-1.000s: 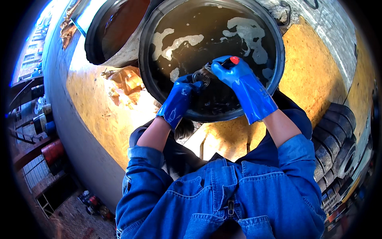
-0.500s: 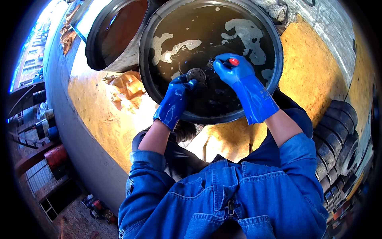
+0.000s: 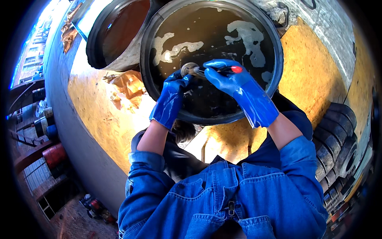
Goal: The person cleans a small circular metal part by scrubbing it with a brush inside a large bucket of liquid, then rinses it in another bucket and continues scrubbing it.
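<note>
My left hand [image 3: 171, 92], in a blue rubber glove, is closed around a small round metal part [image 3: 188, 68] above the dark liquid. My right hand [image 3: 232, 81], gloved alike, grips a slim tool with a red handle end [image 3: 236, 69]. The tool's far end reaches the metal part's right side; whether it is a brush or a scraper cannot be made out. Both hands are over the near half of a wide round tub [image 3: 144, 59], which holds murky brown liquid with patches of pale foam.
A second drum [image 3: 125, 62] with reddish-brown liquid stands at the upper left. Crumpled brown wrapping [image 3: 129, 87] lies on the yellowish board [image 3: 95, 99] beside the tub. Several black tyre-like rings [image 3: 336, 131] are stacked at the right. Two gloved forearms rest above my spread knees.
My left hand has lifted and tilted the metal part slightly up and left. My right hand has brought the tool leftward from the liquid onto the part.
</note>
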`<state>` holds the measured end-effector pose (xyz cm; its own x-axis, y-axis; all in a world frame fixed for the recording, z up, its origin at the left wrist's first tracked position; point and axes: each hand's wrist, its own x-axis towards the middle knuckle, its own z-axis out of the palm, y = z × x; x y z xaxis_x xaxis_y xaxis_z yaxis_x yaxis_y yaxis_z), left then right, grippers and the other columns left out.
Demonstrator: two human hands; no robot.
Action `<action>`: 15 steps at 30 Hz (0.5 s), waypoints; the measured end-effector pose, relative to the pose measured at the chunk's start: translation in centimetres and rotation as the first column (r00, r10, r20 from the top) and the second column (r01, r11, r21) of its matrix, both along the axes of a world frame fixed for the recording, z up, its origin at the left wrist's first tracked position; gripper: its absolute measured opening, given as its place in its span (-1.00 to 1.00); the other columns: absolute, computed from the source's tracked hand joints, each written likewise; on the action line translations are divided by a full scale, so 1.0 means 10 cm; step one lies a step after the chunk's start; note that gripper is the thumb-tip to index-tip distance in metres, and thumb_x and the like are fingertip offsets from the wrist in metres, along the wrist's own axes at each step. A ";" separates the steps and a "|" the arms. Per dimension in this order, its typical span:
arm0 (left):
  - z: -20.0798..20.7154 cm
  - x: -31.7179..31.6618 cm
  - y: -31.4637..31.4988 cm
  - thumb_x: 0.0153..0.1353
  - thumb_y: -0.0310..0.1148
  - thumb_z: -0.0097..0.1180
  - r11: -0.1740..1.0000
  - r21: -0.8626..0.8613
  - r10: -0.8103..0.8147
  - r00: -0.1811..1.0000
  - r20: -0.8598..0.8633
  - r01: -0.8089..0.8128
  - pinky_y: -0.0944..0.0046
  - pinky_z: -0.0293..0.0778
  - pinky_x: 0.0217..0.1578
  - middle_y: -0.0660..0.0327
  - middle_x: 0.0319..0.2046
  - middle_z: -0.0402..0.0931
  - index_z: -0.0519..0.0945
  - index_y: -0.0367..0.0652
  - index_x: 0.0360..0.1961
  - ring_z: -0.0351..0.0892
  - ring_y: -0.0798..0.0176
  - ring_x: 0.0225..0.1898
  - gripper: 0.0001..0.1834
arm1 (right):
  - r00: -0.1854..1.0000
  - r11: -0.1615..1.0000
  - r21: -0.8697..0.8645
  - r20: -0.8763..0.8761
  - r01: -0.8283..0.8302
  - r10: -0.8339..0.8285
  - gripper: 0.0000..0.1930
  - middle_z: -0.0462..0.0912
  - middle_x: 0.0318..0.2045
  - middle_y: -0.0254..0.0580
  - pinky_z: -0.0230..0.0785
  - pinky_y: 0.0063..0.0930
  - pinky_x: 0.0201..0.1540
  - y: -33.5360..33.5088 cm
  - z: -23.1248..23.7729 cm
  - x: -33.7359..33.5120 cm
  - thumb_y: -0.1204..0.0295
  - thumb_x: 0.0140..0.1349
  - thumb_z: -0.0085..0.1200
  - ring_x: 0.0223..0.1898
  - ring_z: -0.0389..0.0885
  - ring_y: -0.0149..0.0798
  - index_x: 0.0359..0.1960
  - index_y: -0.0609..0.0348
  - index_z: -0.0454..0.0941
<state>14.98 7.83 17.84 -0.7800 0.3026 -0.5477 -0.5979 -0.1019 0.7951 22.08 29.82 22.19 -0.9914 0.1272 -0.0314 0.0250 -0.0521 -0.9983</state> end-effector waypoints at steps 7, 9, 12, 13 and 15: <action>0.48 -0.02 0.04 0.35 -0.45 0.30 0.975 -0.220 -0.083 0.976 -0.203 0.037 0.35 0.59 -0.15 0.19 -0.12 0.74 0.67 -0.26 0.14 0.70 0.32 -0.15 -0.65 | 0.994 0.903 0.414 -0.038 0.111 -0.105 -0.82 0.78 -0.26 -0.08 0.60 -0.31 -0.13 0.12 -0.17 0.26 0.29 0.23 0.30 -0.17 0.79 -0.04 -0.15 -0.04 0.78; 0.45 -0.04 -0.05 0.36 -0.44 0.28 0.977 -0.207 -0.107 0.946 -0.305 0.044 0.38 0.55 -0.12 0.27 -0.15 0.74 0.69 -0.25 0.10 0.65 0.40 -0.19 -0.69 | 0.999 0.854 0.518 -0.033 0.052 -0.041 -0.81 0.79 -0.21 -0.08 0.61 -0.31 -0.12 0.05 -0.18 0.41 0.33 0.24 0.29 -0.16 0.79 -0.01 -0.12 -0.02 0.78; 0.55 -0.06 -0.20 0.34 -0.46 0.28 0.937 -0.336 -0.255 0.848 -0.465 0.097 0.41 0.52 -0.10 0.32 -0.18 0.72 0.71 -0.25 0.09 0.62 0.43 -0.19 -0.70 | 0.996 0.775 0.626 0.061 -0.083 0.057 -0.78 0.79 -0.16 -0.06 0.62 -0.31 -0.08 -0.14 -0.05 0.70 0.34 0.25 0.30 -0.13 0.79 -0.02 -0.09 -0.01 0.78; 0.42 -0.10 -0.27 0.34 -0.44 0.28 0.946 -0.310 -0.266 0.781 -0.564 0.098 0.36 0.55 -0.07 0.27 -0.16 0.75 0.71 -0.23 0.09 0.65 0.40 -0.17 -0.69 | 0.991 0.720 0.681 0.096 -0.136 0.096 -0.78 0.79 -0.15 -0.06 0.62 -0.31 -0.06 -0.19 -0.05 0.77 0.34 0.25 0.30 -0.12 0.79 -0.02 -0.08 -0.01 0.78; 0.34 -0.18 -0.29 0.34 -0.45 0.27 0.842 -0.536 -0.451 0.626 -0.636 0.062 0.32 0.58 -0.05 0.21 -0.14 0.77 0.71 -0.20 0.08 0.69 0.35 -0.16 -0.70 | 0.990 0.665 0.733 0.101 -0.142 0.100 -0.77 0.79 -0.13 -0.06 0.62 -0.30 -0.03 -0.24 -0.11 0.85 0.34 0.25 0.31 -0.10 0.79 -0.02 -0.06 -0.01 0.78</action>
